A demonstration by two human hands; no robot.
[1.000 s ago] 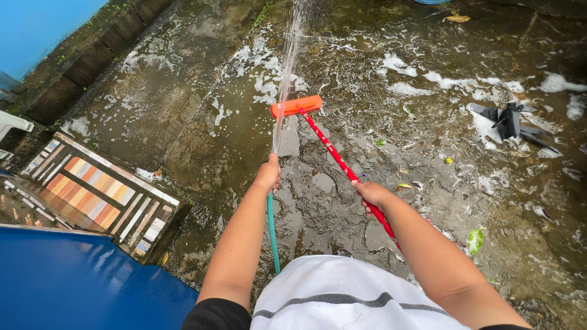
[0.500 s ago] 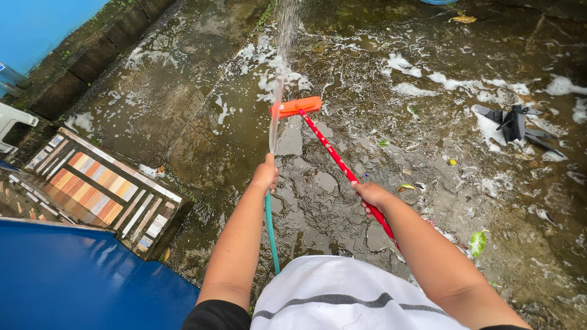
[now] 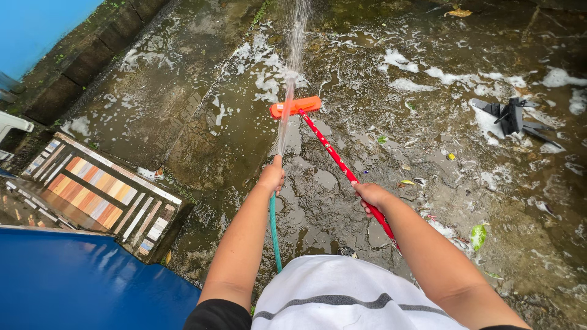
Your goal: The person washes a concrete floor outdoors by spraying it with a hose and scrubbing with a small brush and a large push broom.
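Hose first: thin green rubber hose point(image 3: 273, 229) runs up beside the white shirt into the left hand point(image 3: 271, 176), fingers wrapped tight around its end, water jetting out ahead. Right hand point(image 3: 371, 195) clamps the red long-handled broom point(image 3: 342, 166), its orange brush head point(image 3: 296, 106) planted on the wet concrete floor point(image 3: 202, 122) beyond. White soap foam point(image 3: 400, 61) lies further out — slick footing there, a slip looks likely, and suds could make that handle slide.

Striped tiled step point(image 3: 98, 192), blue surface point(image 3: 73, 281), black plastic piece point(image 3: 510, 119), green leaf point(image 3: 477, 235)
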